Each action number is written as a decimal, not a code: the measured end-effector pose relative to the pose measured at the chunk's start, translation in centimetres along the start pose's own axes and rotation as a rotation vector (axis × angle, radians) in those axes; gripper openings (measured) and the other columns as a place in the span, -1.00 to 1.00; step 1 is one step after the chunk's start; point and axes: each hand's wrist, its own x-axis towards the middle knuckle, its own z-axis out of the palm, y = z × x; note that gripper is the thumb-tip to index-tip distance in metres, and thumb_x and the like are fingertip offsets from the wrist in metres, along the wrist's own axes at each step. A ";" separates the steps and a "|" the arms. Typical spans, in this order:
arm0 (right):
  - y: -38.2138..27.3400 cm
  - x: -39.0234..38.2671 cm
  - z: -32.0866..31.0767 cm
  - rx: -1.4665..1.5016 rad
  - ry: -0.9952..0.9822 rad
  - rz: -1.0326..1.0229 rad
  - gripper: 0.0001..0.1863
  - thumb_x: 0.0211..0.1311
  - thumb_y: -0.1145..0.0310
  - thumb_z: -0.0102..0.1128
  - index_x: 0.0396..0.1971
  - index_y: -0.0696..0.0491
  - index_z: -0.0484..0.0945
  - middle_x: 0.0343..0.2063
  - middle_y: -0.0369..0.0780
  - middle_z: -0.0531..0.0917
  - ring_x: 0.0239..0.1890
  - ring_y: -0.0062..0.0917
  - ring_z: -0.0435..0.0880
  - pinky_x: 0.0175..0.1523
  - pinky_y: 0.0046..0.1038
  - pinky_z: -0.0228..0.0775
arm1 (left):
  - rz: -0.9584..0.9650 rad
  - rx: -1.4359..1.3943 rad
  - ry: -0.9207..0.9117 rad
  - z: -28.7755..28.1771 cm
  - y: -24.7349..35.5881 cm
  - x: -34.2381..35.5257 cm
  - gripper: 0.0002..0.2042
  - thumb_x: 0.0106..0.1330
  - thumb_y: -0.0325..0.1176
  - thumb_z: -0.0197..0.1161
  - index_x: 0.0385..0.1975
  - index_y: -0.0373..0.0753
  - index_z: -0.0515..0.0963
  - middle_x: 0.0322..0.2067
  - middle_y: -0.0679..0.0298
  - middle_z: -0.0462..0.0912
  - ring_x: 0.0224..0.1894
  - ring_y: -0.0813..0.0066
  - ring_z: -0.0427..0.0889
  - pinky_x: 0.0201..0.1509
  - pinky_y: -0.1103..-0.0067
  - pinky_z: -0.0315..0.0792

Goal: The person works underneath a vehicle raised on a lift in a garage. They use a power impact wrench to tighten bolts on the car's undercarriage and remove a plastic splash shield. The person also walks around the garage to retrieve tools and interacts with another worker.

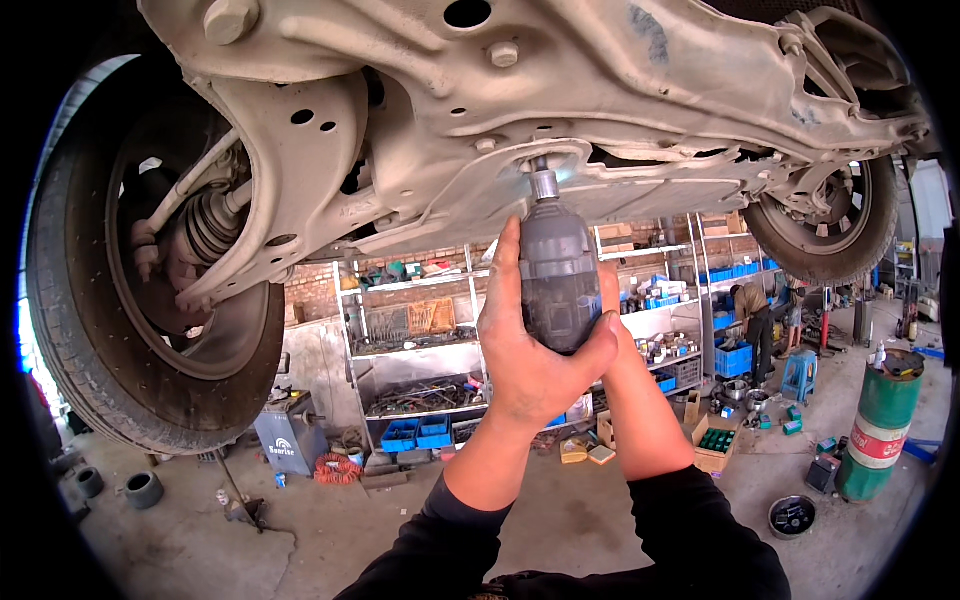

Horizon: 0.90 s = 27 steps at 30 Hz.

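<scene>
Overhead, a dark grey impact wrench (560,265) points straight up, its metal socket (543,184) inside a round opening in the beige underbody panel (640,195). Whatever the socket meets there is hidden. My left hand (535,375) is closed round the lower rear end of the tool, with a finger up its left side and the thumb across to the right. My right hand (612,300) grips the tool from the far right side, mostly hidden behind it and the left thumb. A bolt head (486,145) shows on the frame just left of the socket.
A wheel (60,290) hangs close on the left, another (835,225) at the far right. Behind stand shelves (415,350) with tools and blue bins. A green drum (880,425), a metal bowl (792,516) and a blue stool (800,375) are right. A person (757,325) bends near the shelves.
</scene>
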 end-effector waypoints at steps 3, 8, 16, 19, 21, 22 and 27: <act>0.3 0.0 0.0 -0.004 0.013 -0.002 -0.61 0.04 0.35 0.31 -0.08 0.10 0.55 -0.33 -0.22 0.73 -0.30 -0.49 0.74 -0.23 -0.44 0.56 | -0.004 -0.003 0.005 0.1 0.0 0.0 -0.11 -0.12 -0.43 0.41 0.32 -0.46 0.16 0.04 0.08 0.49 0.03 0.39 0.52 0.15 0.48 0.41; 0.2 0.1 0.2 -0.043 0.024 -0.007 -0.58 0.02 0.34 0.33 -0.07 0.10 0.54 -0.35 -0.21 0.73 -0.31 -0.46 0.75 -0.24 -0.43 0.56 | -0.010 0.011 0.013 0.0 0.1 0.0 -0.12 -0.12 -0.43 0.41 0.31 -0.45 0.17 0.02 0.09 0.51 0.02 0.38 0.53 0.14 0.48 0.41; 2.8 -0.3 -0.3 0.067 0.017 0.144 -0.54 0.00 0.29 0.34 -0.06 0.12 0.53 -0.33 -0.15 0.73 -0.27 -0.36 0.76 -0.22 -0.38 0.56 | -0.008 -0.011 0.034 0.4 -0.4 0.4 -0.13 -0.11 -0.46 0.40 0.31 -0.46 0.17 0.01 0.09 0.52 0.02 0.38 0.55 0.14 0.48 0.42; 2.8 0.2 0.0 -0.080 -0.007 0.017 -0.47 -0.02 0.23 0.34 -0.02 0.12 0.51 -0.31 -0.10 0.72 -0.24 -0.26 0.75 -0.19 -0.34 0.55 | -0.016 -0.020 0.022 -0.3 -0.3 0.5 -0.14 -0.10 -0.48 0.39 0.31 -0.47 0.17 0.02 0.08 0.51 0.03 0.36 0.54 0.15 0.47 0.41; 2.3 0.1 -0.2 -0.195 0.005 -0.066 -0.42 -0.04 0.19 0.33 0.02 0.12 0.49 -0.30 -0.06 0.72 -0.22 -0.18 0.74 -0.18 -0.31 0.55 | -0.020 -0.062 0.032 0.0 0.0 0.8 -0.14 -0.10 -0.48 0.39 0.31 -0.48 0.16 0.03 0.08 0.50 0.05 0.36 0.54 0.17 0.47 0.41; 1.4 0.4 -0.4 -0.245 0.019 -0.019 -0.30 -0.08 0.15 0.34 0.11 0.13 0.42 -0.32 -0.03 0.70 -0.25 -0.07 0.71 -0.19 -0.27 0.55 | -0.019 -0.079 0.042 0.2 -0.1 0.9 -0.14 -0.09 -0.47 0.39 0.31 -0.48 0.16 0.04 0.08 0.50 0.06 0.36 0.53 0.18 0.47 0.40; 0.7 0.5 -0.7 -0.284 0.007 -0.006 -0.18 -0.14 0.14 0.37 0.18 0.14 0.35 -0.35 -0.01 0.69 -0.31 -0.02 0.69 -0.22 -0.22 0.54 | -0.098 -0.198 -0.008 -0.5 0.5 1.0 -0.11 -0.08 -0.43 0.41 0.33 -0.46 0.13 0.08 0.06 0.47 0.09 0.36 0.51 0.20 0.46 0.38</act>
